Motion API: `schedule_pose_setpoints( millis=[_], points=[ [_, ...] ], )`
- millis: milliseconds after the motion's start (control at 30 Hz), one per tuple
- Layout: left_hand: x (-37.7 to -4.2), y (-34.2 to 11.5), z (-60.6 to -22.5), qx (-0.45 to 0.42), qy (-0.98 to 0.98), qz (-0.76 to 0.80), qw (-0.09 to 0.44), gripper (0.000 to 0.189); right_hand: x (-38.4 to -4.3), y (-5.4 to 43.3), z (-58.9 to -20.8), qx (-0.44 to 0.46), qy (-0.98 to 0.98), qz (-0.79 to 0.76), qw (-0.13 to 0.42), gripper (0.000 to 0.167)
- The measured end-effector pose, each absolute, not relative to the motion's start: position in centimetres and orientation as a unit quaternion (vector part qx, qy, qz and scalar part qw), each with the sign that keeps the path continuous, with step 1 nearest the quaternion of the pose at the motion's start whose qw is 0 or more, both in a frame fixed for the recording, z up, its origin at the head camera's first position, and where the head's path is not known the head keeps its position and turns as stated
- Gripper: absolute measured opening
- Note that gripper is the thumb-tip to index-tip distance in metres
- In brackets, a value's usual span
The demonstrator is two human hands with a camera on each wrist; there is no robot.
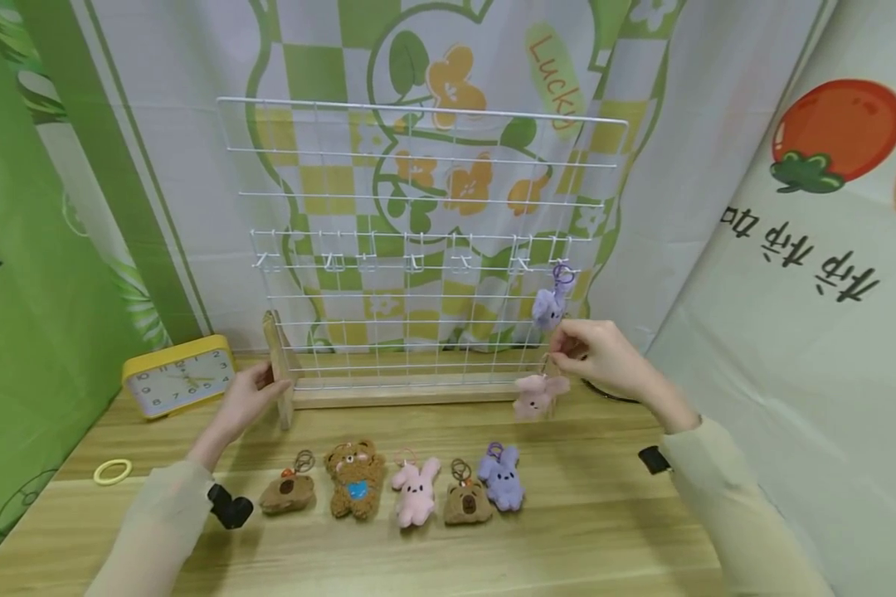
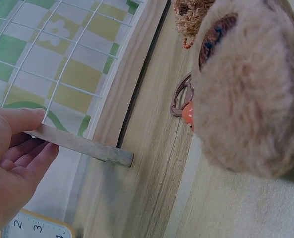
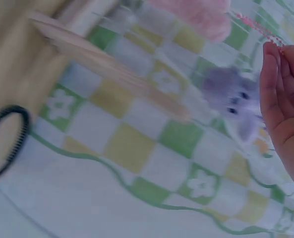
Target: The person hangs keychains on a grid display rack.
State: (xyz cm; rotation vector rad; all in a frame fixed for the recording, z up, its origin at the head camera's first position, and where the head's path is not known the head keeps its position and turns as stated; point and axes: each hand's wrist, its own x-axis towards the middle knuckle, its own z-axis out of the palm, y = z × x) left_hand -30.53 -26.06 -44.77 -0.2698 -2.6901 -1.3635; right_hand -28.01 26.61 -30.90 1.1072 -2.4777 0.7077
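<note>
My right hand pinches the chain of a pink bunny plush keychain, which dangles below the fingertips in front of the rack's lower right part. Just above that hand, a purple plush keychain hangs from the right end of the hook row on the white wire grid rack. At the other end, my left hand holds the rack's wooden side post between thumb and fingers.
Along the table lie a capybara keychain, a brown bear, a pink bunny, another capybara and a purple bunny. A yellow clock and yellow ring are left; a black coil lies right.
</note>
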Motion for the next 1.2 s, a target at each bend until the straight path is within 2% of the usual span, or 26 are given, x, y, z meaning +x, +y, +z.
schedule_pose_setpoints(
  millis=[233,533,700,1033,1200],
  points=[
    [-30.6,-26.2,-44.9,-0.09,-0.887,-0.449,0.061,0.045,-28.9,24.7,-26.0,0.418,-0.853,0.234,0.205,0.019],
    [-30.8,-26.2,-44.9,-0.089,-0.886,-0.451,0.059,0.047,-29.9,23.0,-21.6,0.394,-0.863,0.214,0.233,0.012],
    [-30.8,-26.2,-44.9,-0.093,-0.887,-0.448,0.062,0.046,-31.0,22.7,-20.6,0.373,-0.875,0.202,0.232,0.008],
    [-30.6,-26.1,-44.7,-0.096,-0.886,-0.449,0.067,0.044,-33.0,22.3,-20.4,0.325,-0.913,0.181,0.17,0.004],
    [-30.5,-26.1,-44.6,-0.103,-0.882,-0.454,0.065,0.048,-33.7,22.4,-20.7,0.342,-0.908,0.163,0.178,0.005]
  ],
)
